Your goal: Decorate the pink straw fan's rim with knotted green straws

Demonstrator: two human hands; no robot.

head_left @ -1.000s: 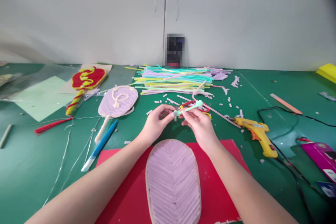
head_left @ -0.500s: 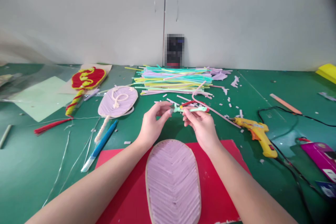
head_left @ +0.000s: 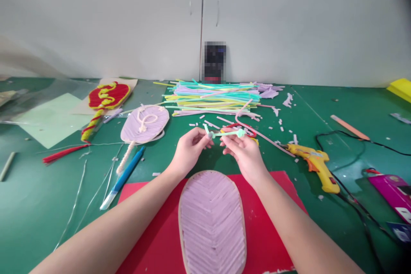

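A short mint-green pipe cleaner (head_left: 229, 134), knotted at its right end and bent up at its left, is stretched between my hands above the green table. My left hand (head_left: 192, 142) pinches its left end between thumb and fingertips. At the other end, my right hand (head_left: 241, 147) grips it near the knot, with the thumb along it and the fingers curled below. Just behind my right hand lie red-and-yellow scissors (head_left: 248, 128), partly covered by it. Nearer me, an oval lilac fan panel (head_left: 212, 218) with a cream rim rests on a red board (head_left: 263, 214).
Coloured pipe cleaners (head_left: 212, 98) are heaped at the back. On the left lie a lilac fan (head_left: 146, 124), a red-and-yellow fan (head_left: 109, 95), a red tassel (head_left: 64, 154) and a blue tassel (head_left: 125, 175). A yellow glue gun (head_left: 313, 165) with a black cord lies right.
The mint-green pipe cleaner has shifted slightly left and tilted, its left tip now pointing up. My right hand has moved a little left and down; both hands keep hold.
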